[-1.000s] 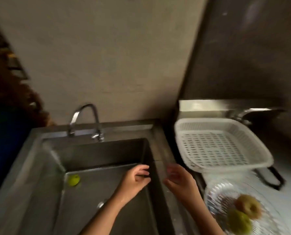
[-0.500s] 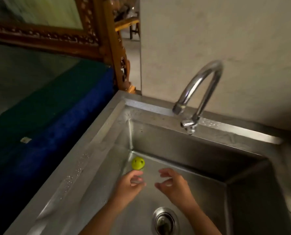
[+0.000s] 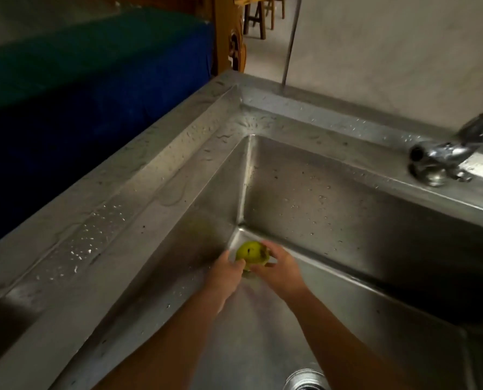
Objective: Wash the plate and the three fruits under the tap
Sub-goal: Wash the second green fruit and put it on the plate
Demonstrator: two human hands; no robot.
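A small green fruit [image 3: 250,249] lies in the far left corner of the steel sink [image 3: 333,209]. My left hand [image 3: 225,273] touches its left side and my right hand [image 3: 281,270] cups its right side, so both hands close around it. The chrome tap [image 3: 443,153] juts in from the right, above the sink's back rim, with no water running. The plate and the other two fruits are out of view.
The drain [image 3: 305,380] sits at the bottom edge. A wet steel ledge [image 3: 99,229] runs along the sink's left side, with a blue and green covered surface [image 3: 88,88] beyond it. A plain wall stands behind the tap.
The view swung left from the basket and plate to the sink corner. Both hands reached forward to the green fruit and now close on it.
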